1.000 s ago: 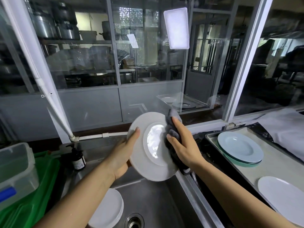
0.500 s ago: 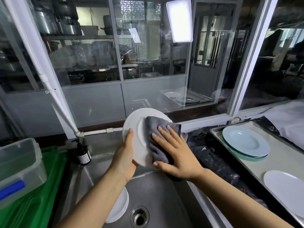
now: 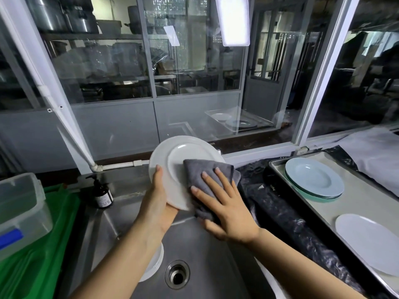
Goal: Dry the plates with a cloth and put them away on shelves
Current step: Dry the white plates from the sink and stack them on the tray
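A: Diff vs half a second back?
B: Minor. White plate over the sink tilted more face-on; grey cloth slid lower-right.
A: Hands?
B: Left hand grips plate rim, thumb on front. Right hand spread flat, pressing cloth.
A: Counts?
B: Tray: blue plate stack, one white plate. One stack in sink.

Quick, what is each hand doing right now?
Left hand: grips the round white plate by its lower edge.
Right hand: open, straight fingers pressing the folded grey cloth against the plate.
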Tool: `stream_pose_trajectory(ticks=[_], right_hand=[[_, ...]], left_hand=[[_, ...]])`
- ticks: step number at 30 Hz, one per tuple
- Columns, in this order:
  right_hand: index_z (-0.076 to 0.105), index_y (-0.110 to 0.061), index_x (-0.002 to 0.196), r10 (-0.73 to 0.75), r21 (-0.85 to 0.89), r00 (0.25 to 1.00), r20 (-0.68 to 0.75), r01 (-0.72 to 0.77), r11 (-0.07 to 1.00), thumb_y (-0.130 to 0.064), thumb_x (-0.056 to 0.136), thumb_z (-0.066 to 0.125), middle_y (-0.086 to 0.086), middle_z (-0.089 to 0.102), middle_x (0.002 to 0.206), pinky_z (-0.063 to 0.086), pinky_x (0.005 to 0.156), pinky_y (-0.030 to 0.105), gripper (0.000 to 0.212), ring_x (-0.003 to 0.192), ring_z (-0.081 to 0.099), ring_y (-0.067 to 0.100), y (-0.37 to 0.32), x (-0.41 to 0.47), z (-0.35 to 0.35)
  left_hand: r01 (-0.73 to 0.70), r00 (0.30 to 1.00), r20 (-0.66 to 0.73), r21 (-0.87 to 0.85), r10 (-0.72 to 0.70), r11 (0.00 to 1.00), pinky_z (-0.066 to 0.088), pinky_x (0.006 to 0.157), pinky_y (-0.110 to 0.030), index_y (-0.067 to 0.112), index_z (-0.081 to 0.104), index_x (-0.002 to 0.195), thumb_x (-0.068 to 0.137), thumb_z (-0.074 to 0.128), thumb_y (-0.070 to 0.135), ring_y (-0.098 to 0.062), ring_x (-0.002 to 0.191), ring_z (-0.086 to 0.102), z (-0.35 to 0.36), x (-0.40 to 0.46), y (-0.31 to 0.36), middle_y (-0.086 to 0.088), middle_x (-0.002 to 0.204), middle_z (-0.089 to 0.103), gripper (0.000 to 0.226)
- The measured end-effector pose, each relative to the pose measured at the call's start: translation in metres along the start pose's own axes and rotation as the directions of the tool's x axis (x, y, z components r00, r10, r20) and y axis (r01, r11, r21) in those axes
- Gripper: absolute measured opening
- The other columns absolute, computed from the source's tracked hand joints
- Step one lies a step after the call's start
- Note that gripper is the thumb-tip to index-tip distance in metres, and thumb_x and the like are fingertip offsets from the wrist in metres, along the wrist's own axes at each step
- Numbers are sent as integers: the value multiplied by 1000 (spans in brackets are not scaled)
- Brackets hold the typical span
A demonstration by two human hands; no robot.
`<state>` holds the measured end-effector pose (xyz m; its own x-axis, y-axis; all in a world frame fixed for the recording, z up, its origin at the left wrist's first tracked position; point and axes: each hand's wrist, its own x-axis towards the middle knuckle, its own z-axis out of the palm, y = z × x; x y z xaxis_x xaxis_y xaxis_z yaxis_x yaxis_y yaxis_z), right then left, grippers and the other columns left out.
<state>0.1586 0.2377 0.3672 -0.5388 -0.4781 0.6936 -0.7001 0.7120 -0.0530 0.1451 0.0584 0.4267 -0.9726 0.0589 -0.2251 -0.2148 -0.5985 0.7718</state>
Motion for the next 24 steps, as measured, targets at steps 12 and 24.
stream_pose_trajectory(ticks=[12, 24], right_hand=[[20, -19, 154, 259, 261, 961, 97, -276, 925, -40, 96, 49, 1, 7, 163, 5, 122, 44, 68, 151, -2, 18, 19, 15, -18], [35, -32, 145, 679, 513, 702, 216, -673, 533, -31, 74, 83, -23, 48, 128, 34, 102, 15, 86, 119, 43, -13, 25, 31, -36]], left_hand=[[-35, 999, 8, 148, 34, 988, 53, 71, -32, 19, 61, 122, 95, 44, 55, -14, 97, 70, -27, -4, 10, -1, 111, 73, 48], [95, 995, -43, 370, -85, 924, 57, 64, -39, 24, 66, 109, 93, 44, 58, -27, 85, 70, -36, 10, -2, -7, 97, 76, 44]])
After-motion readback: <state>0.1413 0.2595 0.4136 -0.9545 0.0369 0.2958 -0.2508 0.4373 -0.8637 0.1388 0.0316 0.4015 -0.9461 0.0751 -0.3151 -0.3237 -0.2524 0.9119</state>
